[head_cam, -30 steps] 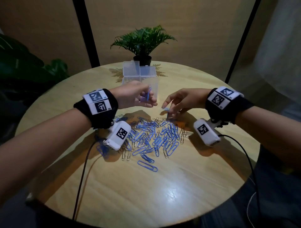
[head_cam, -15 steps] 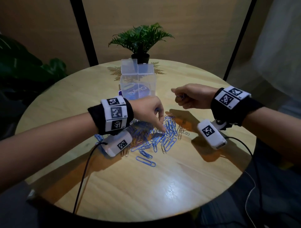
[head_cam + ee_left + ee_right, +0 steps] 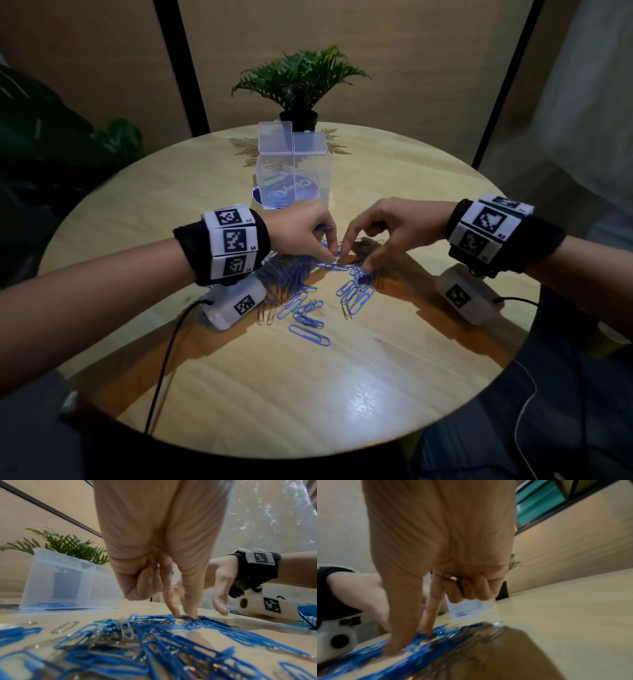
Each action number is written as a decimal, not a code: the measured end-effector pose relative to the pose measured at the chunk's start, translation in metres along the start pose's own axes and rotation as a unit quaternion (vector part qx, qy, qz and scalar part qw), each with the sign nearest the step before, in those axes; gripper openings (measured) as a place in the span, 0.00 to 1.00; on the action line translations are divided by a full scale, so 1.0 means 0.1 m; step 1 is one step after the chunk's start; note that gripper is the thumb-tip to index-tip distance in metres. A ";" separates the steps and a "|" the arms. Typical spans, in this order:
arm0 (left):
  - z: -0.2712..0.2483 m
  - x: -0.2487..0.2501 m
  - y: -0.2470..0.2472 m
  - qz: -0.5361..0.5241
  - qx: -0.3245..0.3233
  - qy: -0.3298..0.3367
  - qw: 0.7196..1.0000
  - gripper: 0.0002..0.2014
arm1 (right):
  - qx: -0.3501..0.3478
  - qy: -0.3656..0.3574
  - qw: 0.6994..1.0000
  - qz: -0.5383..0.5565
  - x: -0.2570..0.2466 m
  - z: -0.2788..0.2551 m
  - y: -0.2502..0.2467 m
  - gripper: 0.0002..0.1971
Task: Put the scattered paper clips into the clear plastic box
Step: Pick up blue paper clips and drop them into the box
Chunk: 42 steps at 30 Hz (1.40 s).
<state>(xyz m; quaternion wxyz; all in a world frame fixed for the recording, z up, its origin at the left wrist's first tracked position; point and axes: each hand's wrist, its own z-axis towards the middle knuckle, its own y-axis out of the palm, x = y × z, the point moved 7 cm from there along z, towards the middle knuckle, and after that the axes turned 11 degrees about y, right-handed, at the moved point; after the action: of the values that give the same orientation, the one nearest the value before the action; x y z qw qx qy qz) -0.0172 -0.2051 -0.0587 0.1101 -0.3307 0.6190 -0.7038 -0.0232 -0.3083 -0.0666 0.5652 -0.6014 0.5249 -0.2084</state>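
Both the left hand (image 3: 301,233) and right hand (image 3: 387,229) pinch narrowed fingers into the paper clips (image 3: 318,301) heaped on the surface, mid-gathering; next, I judge, lift them to the open clear plastic box (image 3: 294,178) just behind.

Your round wooden surface (image 3: 342,394), blue and silver paper clips (image 3: 318,301) scattered mid-top, open clear plastic box (image 3: 294,178) behind them, potted plant (image 3: 298,85) at the far edge

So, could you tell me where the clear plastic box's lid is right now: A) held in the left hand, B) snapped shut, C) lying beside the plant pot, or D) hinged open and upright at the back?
D: the clear plastic box has its lid standing open behind it.
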 end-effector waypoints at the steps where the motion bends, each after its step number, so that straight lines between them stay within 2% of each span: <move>1: -0.01 0.01 -0.01 0.000 0.003 0.004 1.000 0.09 | 0.004 -0.004 1.000 -0.021 -0.02 0.00 0.03 0.20; 3: -0.02 0.05 0.04 0.015 -0.005 0.015 1.000 0.12 | 0.028 -0.012 0.999 -0.041 -0.07 0.01 0.07 0.20; 7: 0.01 0.11 0.13 0.030 -0.024 0.041 0.998 0.08 | 0.058 -0.045 0.996 -0.055 -0.14 0.07 0.08 0.12; 11: 0.00 0.02 0.12 0.039 -0.042 0.017 0.998 0.09 | 0.062 -0.017 0.998 -0.012 -0.03 0.09 0.02 0.08; 14: -0.06 -0.15 0.07 -0.082 -0.037 -0.045 0.995 0.15 | 0.036 0.018 0.990 0.134 0.09 0.07 -0.03 0.01; 15: -0.08 -0.20 0.06 -0.139 -0.029 -0.069 0.988 0.14 | 0.016 0.033 0.983 0.180 0.13 0.07 -0.02 0.03; 18: -0.10 -0.29 0.04 -0.292 0.027 -0.118 0.949 0.10 | -0.045 0.078 0.955 0.283 0.22 0.09 0.06 0.07; 20: -0.09 -0.34 0.04 -0.370 0.052 -0.119 0.920 0.11 | -0.062 0.088 0.940 0.323 0.22 0.11 0.09 0.09; 22: -0.08 -0.38 0.04 -0.415 0.055 -0.109 0.902 0.12 | -0.072 0.086 0.932 0.346 0.19 0.11 0.09 0.10; 27: -0.11 -0.40 -0.06 -0.422 0.070 -0.079 0.900 0.12 | -0.081 0.089 0.929 0.349 0.11 0.11 0.09 0.12; 29: -0.13 -0.42 -0.21 -0.421 0.102 -0.072 0.898 0.12 | -0.082 0.100 0.921 0.367 0.11 0.13 0.08 0.12; 34: -0.11 -0.82 -0.89 -0.422 0.306 -0.117 0.845 0.10 | -0.029 0.099 0.910 0.401 0.05 0.15 -0.16 0.11; 38: -0.04 -1.08 -1.19 -0.410 0.413 -0.157 0.798 0.14 | 0.007 0.112 0.874 0.473 0.02 0.21 -0.42 0.13; 40: 0.01 -1.17 -1.19 -0.434 0.430 -0.182 0.771 0.13 | -0.008 0.126 0.853 0.507 -0.02 0.26 -0.48 0.14; 42: 0.10 -1.19 -1.11 -0.459 0.402 -0.182 0.771 0.10 | -0.022 0.134 0.834 0.535 -0.07 0.33 -0.51 0.15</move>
<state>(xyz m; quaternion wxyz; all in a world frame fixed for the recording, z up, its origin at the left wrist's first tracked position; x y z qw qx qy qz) 0.1074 -0.1227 0.0068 0.0071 -0.6230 0.0224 -0.7818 0.0226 -0.2969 -0.0280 0.4991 -0.2054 0.8398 0.0589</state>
